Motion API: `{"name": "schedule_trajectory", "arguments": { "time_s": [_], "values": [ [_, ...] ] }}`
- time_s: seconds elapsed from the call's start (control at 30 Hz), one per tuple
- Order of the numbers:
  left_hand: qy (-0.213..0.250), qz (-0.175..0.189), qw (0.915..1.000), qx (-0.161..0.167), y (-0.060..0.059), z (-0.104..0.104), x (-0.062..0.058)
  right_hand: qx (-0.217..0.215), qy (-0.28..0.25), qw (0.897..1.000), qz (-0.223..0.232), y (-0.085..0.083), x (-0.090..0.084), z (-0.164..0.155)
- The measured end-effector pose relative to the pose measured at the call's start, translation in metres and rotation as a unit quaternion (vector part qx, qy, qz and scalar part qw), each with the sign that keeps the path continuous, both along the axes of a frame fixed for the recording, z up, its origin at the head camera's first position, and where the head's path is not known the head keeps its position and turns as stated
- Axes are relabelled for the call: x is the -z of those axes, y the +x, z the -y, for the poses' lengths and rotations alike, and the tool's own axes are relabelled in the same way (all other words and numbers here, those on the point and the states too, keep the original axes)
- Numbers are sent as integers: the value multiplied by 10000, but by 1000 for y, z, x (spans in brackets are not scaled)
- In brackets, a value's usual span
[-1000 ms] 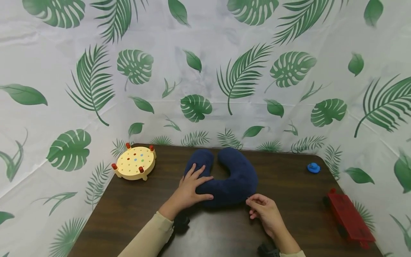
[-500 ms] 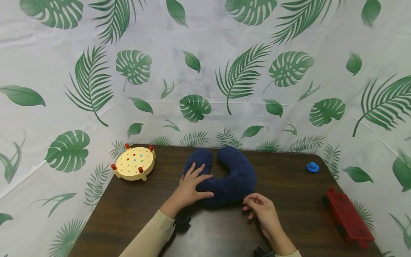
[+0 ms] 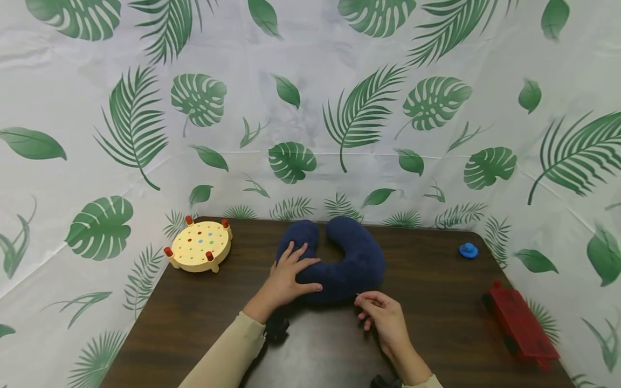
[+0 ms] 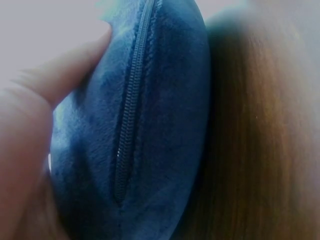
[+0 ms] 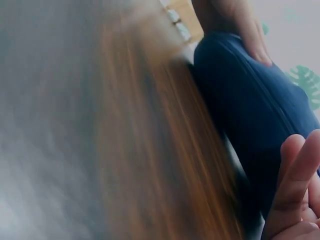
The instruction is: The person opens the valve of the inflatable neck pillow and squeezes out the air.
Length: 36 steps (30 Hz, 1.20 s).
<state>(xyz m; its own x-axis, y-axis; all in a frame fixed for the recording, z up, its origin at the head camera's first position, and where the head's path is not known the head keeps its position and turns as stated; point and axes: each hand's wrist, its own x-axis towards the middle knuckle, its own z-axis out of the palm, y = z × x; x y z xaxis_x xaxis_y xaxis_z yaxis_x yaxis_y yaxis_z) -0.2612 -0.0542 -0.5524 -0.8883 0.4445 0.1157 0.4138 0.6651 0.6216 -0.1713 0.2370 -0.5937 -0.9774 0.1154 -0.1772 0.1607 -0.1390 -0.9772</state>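
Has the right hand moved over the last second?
Yes, the right hand has moved left along the near edge of the neck pillow, farther from the small blue toy.

Near the far left corner of the dark wood-grain worktop [image 3: 432,302], you have a round yellow toy with red knobs [image 3: 201,247]. Toward the far right corner you see a small blue object [image 3: 468,250]; along the right edge, a red toy cart [image 3: 524,326]. Your backdrop [image 3: 310,113] is white with green leaves.
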Motion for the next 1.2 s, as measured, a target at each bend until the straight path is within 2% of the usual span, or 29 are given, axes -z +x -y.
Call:
{"name": "schedule_trajectory", "arguments": {
  "time_s": [0.2, 0.33, 0.6, 0.87, 1.1, 1.2],
  "values": [
    [6, 15, 10000, -49, -4, -4, -1, 259, -181, 9994, -134, -3, -1, 8],
    [39, -48, 9999, -154, -6, -6, -3, 272, -364, 9985, -304, -8, -1, 17],
    [56, 10, 9996, -270, -4, -5, -5, 547, -543, 9959, -470, -8, 1, 36],
    [53, 13, 9993, -363, -4, -8, -7, 251, -511, 9973, -461, -2, -3, 72],
    [84, 11, 9990, -443, -3, -8, -6, 555, -723, 9948, -450, 0, -3, 91],
    [104, -30, 9989, -456, -3, -9, -5, 533, -668, 9955, -406, 1, -3, 96]
  ]
}}
